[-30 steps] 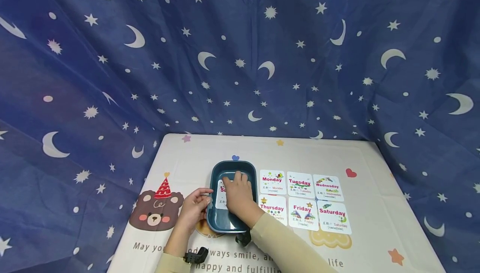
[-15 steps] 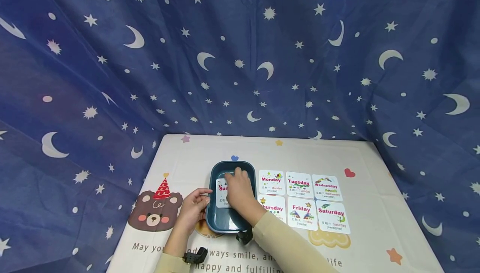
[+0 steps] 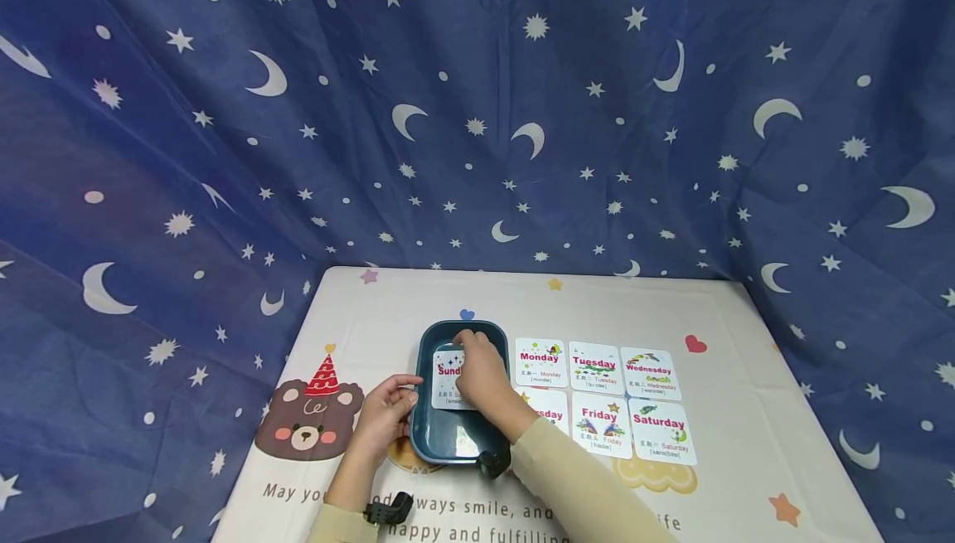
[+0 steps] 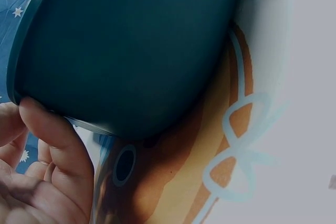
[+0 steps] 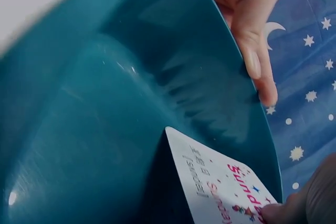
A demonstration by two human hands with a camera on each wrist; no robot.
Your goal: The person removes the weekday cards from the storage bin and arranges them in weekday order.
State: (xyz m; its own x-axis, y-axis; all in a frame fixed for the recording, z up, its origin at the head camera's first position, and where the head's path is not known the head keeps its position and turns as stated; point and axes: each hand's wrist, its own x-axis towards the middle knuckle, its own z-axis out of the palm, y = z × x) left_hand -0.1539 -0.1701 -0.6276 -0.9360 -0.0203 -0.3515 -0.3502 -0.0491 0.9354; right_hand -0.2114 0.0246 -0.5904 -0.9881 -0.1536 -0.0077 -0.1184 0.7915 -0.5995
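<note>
A dark teal plastic tray (image 3: 450, 443) with raised walls stands on the table. Inside it, a white Sunday card (image 3: 448, 390) is tilted, one edge up off the tray's floor. My right hand (image 3: 485, 373) pinches this card at its upper right; in the right wrist view the thumb (image 5: 286, 211) lies on its printed face, and the fingers behind are hidden. At the tray's left rim, my left hand (image 3: 384, 417) holds the edge between thumb and fingers, as the left wrist view also shows, with its fingers (image 4: 52, 129) against the rim.
Right of the tray lie two rows of day cards: Monday (image 3: 540, 363), Tuesday (image 3: 595, 368) and Wednesday (image 3: 652, 375) behind, Thursday (image 3: 548, 412), Friday (image 3: 601, 424) and Saturday (image 3: 662, 431) in front. My right forearm partly covers Thursday. A printed cloth (image 3: 418, 303) covers the table; a starry blue curtain (image 3: 477, 153) hangs behind.
My right hand has shifted slightly right and raised the Sunday card from lying in the tray to a tilt, showing more of its print. My left hand stays at the rim.
</note>
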